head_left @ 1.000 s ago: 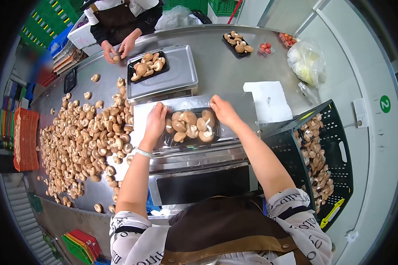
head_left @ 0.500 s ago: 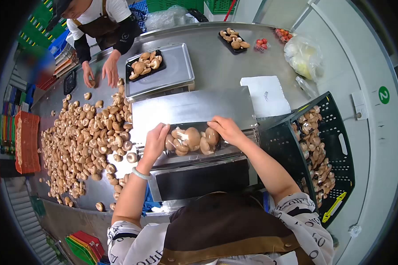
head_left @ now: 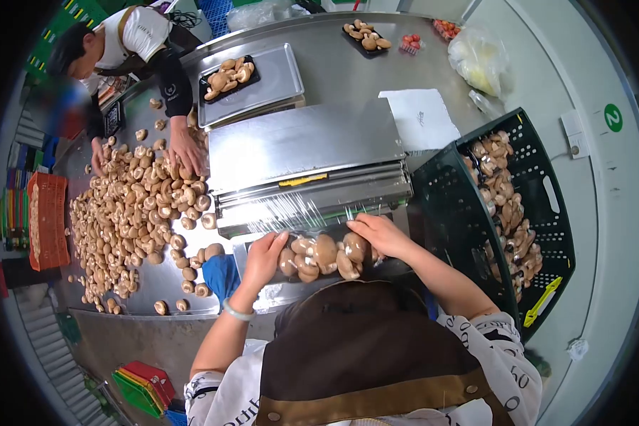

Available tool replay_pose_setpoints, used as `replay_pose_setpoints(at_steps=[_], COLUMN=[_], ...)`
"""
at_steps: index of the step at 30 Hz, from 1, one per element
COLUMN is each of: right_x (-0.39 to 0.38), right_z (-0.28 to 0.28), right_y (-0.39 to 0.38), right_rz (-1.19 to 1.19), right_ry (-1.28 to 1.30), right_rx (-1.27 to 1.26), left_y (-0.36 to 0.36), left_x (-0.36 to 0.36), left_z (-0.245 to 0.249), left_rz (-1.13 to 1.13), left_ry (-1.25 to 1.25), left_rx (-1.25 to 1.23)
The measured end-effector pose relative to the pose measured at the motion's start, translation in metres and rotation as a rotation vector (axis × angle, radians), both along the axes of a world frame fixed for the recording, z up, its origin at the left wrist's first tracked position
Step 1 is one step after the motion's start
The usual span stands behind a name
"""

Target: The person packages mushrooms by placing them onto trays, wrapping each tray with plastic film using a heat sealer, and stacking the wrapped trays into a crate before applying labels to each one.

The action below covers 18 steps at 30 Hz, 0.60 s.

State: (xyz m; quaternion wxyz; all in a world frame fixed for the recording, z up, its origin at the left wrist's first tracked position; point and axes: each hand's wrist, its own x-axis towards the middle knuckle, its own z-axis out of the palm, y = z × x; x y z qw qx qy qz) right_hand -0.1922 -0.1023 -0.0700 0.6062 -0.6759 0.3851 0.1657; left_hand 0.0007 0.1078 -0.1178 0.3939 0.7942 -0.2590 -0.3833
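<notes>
A tray of brown mushrooms (head_left: 324,252) under clear film lies close to my body, in front of the wrapping machine (head_left: 312,206). My left hand (head_left: 264,257) grips its left end, thumb and fingers pressed together at the far corner. At the right end my right hand (head_left: 378,236) pinches the film and tray edge. Clear film stretches from the machine's roller toward the tray. The tray itself is mostly hidden under mushrooms and hands.
Loose mushrooms (head_left: 128,220) cover the table's left side, where a co-worker's hands (head_left: 185,150) reach in. A scale (head_left: 280,78) bears a filled tray. A dark green crate (head_left: 554,234) of packed mushrooms stands right. A blue cloth (head_left: 221,275) hangs near my left wrist.
Both my hands have moved toward my body with the tray, off the machine, exposing its roller and film. The co-worker has leaned forward, one hand now on the mushroom pile.
</notes>
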Motion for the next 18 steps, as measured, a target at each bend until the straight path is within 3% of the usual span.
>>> replay_pose_setpoints(at_steps=[1, 2, 4, 6, 8, 12, 14, 16, 18], right_x=[-0.007, -0.012, -0.019, -0.029, -0.043, -0.057, -0.057, -0.055, -0.082], right_z=[-0.039, -0.072, -0.101, -0.112, -0.109, -0.121, -0.121, -0.117, -0.089], right_y=[0.006, 0.006, 0.005, 0.006, 0.008, 0.033, 0.041, 0.049, 0.05], right_rz=[0.04, 0.056, 0.053, -0.123, -0.334, -0.461, -0.501, -0.633, -0.814], right_ry=[-0.185, -0.254, -0.178, -0.103, -0.094, -0.374, -0.378, -0.434, -0.476], right_rx=[-0.264, -0.339, -0.408, -0.372, -0.109, -0.245, -0.305, -0.365, -0.117], left_y=[0.001, 0.0, -0.001, 0.004, 0.015, 0.036, 0.039, 0.038, 0.041], left_x=[-0.003, -0.005, -0.013, -0.021, -0.02, -0.036, -0.043, -0.042, -0.036], left_z=[-0.02, -0.035, -0.047, -0.053, -0.057, -0.069, -0.069, -0.068, -0.055], left_rz=[-0.011, -0.025, -0.083, 0.047, 0.205, 0.307, 0.363, 0.434, 0.36], left_ry=[-0.065, -0.13, -0.349, -0.456, -0.3, -0.079, 0.004, 0.054, -0.138], left_rx=[0.003, 0.007, 0.069, 0.061, 0.031, -0.306, -0.367, -0.362, -0.368])
